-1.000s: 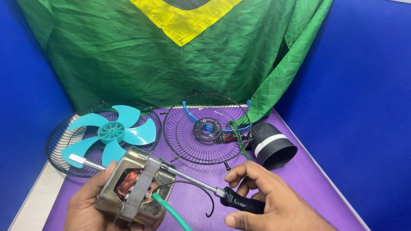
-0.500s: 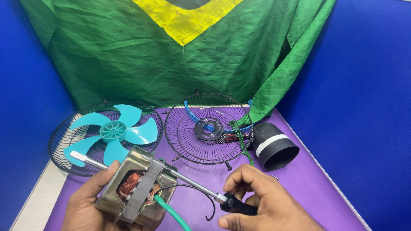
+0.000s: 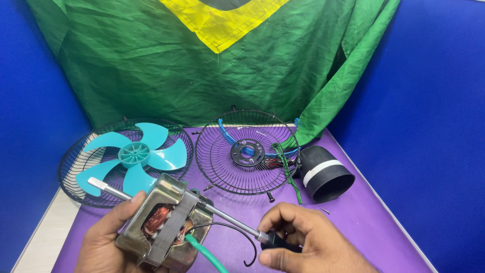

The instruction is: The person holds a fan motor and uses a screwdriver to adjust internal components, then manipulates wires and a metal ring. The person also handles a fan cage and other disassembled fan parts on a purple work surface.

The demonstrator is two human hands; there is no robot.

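The left hand point(image 3: 108, 242) has a closed grip on the fan motor point(image 3: 166, 227); the right hand point(image 3: 308, 242) has a closed grip on a screwdriver point(image 3: 237, 225) set against it

Two hands: left hand point(image 3: 108, 242), right hand point(image 3: 308, 242). One motor point(image 3: 164, 225), one screwdriver point(image 3: 242, 230). Two wire grilles point(image 3: 81, 187) point(image 3: 222, 167). One blade point(image 3: 134, 156), one black cap point(image 3: 326, 174), one green cloth point(image 3: 151, 65).
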